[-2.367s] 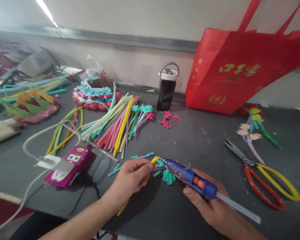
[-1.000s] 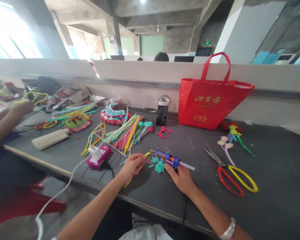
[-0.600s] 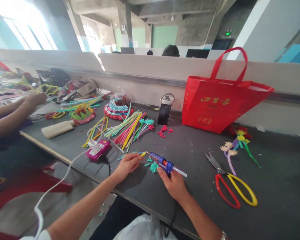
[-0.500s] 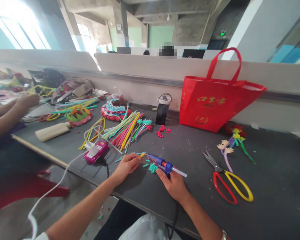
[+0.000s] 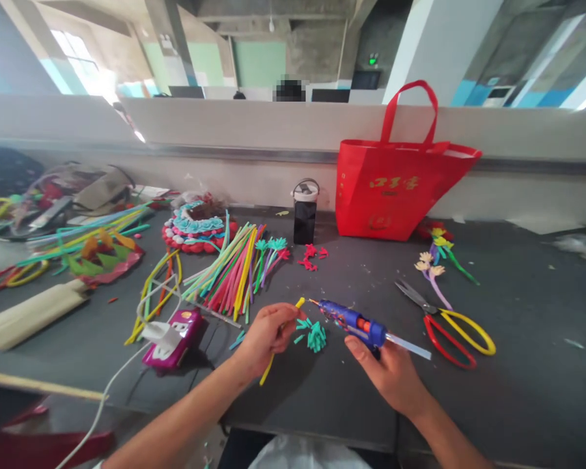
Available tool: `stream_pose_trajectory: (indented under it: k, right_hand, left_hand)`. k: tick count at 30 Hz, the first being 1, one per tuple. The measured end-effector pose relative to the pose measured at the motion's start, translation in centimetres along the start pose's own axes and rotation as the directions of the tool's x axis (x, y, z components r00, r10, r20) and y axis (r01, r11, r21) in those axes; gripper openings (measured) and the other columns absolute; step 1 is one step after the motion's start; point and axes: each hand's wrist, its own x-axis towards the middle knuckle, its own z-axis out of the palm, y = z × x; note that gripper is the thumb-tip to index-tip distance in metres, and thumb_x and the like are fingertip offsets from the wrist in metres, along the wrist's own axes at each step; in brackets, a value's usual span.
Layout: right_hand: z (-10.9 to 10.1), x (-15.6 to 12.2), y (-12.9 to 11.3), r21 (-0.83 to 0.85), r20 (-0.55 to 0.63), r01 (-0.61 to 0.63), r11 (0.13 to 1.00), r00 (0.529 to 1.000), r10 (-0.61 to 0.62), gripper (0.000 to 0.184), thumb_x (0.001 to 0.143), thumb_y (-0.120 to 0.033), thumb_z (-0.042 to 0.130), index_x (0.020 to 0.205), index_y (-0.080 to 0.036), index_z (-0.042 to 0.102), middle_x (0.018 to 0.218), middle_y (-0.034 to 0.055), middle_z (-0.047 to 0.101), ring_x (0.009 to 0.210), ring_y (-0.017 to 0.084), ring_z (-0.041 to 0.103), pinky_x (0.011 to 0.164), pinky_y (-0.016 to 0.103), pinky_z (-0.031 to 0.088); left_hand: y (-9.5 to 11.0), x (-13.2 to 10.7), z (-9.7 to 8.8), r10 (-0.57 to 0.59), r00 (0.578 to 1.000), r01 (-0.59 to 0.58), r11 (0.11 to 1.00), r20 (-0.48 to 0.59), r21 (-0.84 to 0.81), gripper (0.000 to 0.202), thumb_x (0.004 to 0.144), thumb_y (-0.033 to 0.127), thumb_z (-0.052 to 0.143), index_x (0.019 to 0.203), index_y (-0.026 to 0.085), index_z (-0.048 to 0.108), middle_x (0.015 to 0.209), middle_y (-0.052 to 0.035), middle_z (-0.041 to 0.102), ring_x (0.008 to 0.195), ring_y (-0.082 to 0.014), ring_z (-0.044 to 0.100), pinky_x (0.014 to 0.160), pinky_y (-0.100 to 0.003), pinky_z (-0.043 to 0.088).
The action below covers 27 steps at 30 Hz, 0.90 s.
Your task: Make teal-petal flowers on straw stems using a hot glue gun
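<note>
Between the fingers of my left hand [image 5: 272, 337] is a yellow pipe cleaner [image 5: 266, 371], one end poking up past the fingertips and the rest hanging below. My right hand [image 5: 395, 374] grips a blue hot glue gun [image 5: 351, 318] with a clear glue stick [image 5: 410, 346] out of its back. The nozzle points left, very close to the pipe cleaner's upper end; I cannot tell whether they touch. Under both hands lies a small heap of cut teal pieces [image 5: 316, 336]. Red pieces [image 5: 311, 256] sit farther back, near a pile of coloured pipe cleaners [image 5: 232, 277].
Scissors [image 5: 434, 316] with red and yellow handles lie at right, beside pipe-cleaner flowers [image 5: 430, 266]. A red bag [image 5: 385, 189] and a cup [image 5: 305, 218] with a phone-like dark panel stand behind. A purple power strip [image 5: 173, 339] with a white cable is at left.
The view has swung right and closer, and the other person's arms at left have gone out of frame. More of the yellow pipe cleaner shows below my left hand. Both hands keep their holds.
</note>
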Motion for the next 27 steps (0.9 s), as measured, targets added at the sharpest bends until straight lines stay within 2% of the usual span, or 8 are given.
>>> stream_pose_trajectory:
  k: [3, 7, 11, 15, 18, 21, 27]
  right_hand:
    - [0.3, 0.2, -0.7, -0.019, -0.013, -0.054, 0.998, 0.998, 0.054, 0.028, 0.095, -0.042, 0.05, 0.093, -0.021, 0.068, 0.077, 0.002, 0.073, 0.07, 0.021, 0.068, 0.068, 0.03, 0.055]
    - [1.4, 0.5, -0.8, -0.034, -0.034, -0.035, 0.999, 0.999, 0.034, 0.026, 0.094, -0.041, 0.051, 0.087, -0.022, 0.067, 0.075, 0.0015, 0.073, 0.069, 0.02, 0.069, 0.066, 0.028, 0.056]
    - [2.5, 0.2, 0.4, -0.097, -0.087, -0.021, 0.995, 0.996, 0.013, 0.029, 0.094, -0.045, 0.051, 0.084, -0.022, 0.067, 0.07, 0.003, 0.071, 0.063, 0.02, 0.069, 0.06, 0.028, 0.057]
    - [3.2, -0.3, 2.1, -0.197, -0.194, 0.005, 0.98, 0.98, -0.044, 0.03, 0.09, -0.049, 0.057, 0.095, -0.021, 0.067, 0.081, 0.0083, 0.072, 0.07, 0.025, 0.071, 0.061, 0.032, 0.059]
    - [3.3, 0.0, 2.4, -0.145, -0.13, 0.042, 0.989, 0.99, -0.061, 0.03, 0.09, -0.046, 0.058, 0.104, -0.021, 0.065, 0.084, 0.0084, 0.072, 0.069, 0.023, 0.071, 0.059, 0.03, 0.058]
    - [3.1, 0.9, 1.9, -0.09, -0.063, 0.057, 0.994, 0.996, -0.062, 0.028, 0.091, -0.046, 0.056, 0.099, -0.022, 0.066, 0.077, 0.0061, 0.071, 0.064, 0.021, 0.069, 0.057, 0.028, 0.058]
    - [2.7, 2.0, 1.1, -0.091, -0.026, 0.087, 0.992, 0.996, -0.09, 0.024, 0.093, -0.042, 0.054, 0.092, -0.022, 0.065, 0.07, 0.0034, 0.069, 0.058, 0.019, 0.067, 0.054, 0.026, 0.056]
  left_hand:
    - [-0.3, 1.2, -0.3, 0.03, 0.999, -0.029, 0.999, 0.024, -0.037, 0.02, 0.077, 0.033, 0.064, 0.078, 0.013, 0.067, 0.043, 0.01, 0.031, 0.035, -0.0024, 0.015, 0.036, -0.02, 0.007]
    - [-1.2, 2.4, -0.7, 0.039, 0.999, -0.039, 0.996, -0.01, -0.082, 0.023, 0.078, 0.036, 0.063, 0.078, 0.013, 0.067, 0.043, 0.01, 0.031, 0.036, -0.0026, 0.016, 0.037, -0.02, 0.008]
    - [-1.4, 2.9, -1.2, 0.001, 0.999, -0.006, 0.995, -0.046, -0.099, 0.026, 0.078, 0.039, 0.064, 0.08, 0.013, 0.067, 0.044, 0.0098, 0.033, 0.037, -0.0027, 0.016, 0.038, -0.021, 0.008]
    - [-1.3, 3.1, -1.5, -0.065, 0.997, 0.061, 0.995, -0.049, -0.08, 0.031, 0.076, 0.044, 0.066, 0.079, 0.014, 0.067, 0.043, 0.0105, 0.03, 0.037, -0.003, 0.015, 0.038, -0.021, 0.007]
    - [-1.2, 3.2, -1.6, -0.083, 0.995, 0.077, 0.992, -0.063, -0.095, 0.033, 0.074, 0.046, 0.067, 0.078, 0.014, 0.066, 0.043, 0.0103, 0.03, 0.037, -0.0033, 0.016, 0.038, -0.022, 0.008]
    - [-1.2, 3.3, -1.5, -0.089, 0.994, 0.082, 0.992, -0.068, -0.1, 0.035, 0.073, 0.049, 0.068, 0.078, 0.014, 0.065, 0.043, 0.0102, 0.03, 0.037, -0.0035, 0.016, 0.038, -0.022, 0.008]
    - [-1.2, 3.3, -1.3, -0.084, 0.994, 0.082, 0.996, -0.075, -0.031, 0.04, 0.073, 0.053, 0.068, 0.078, 0.014, 0.066, 0.043, 0.0099, 0.029, 0.038, -0.004, 0.017, 0.038, -0.022, 0.008]
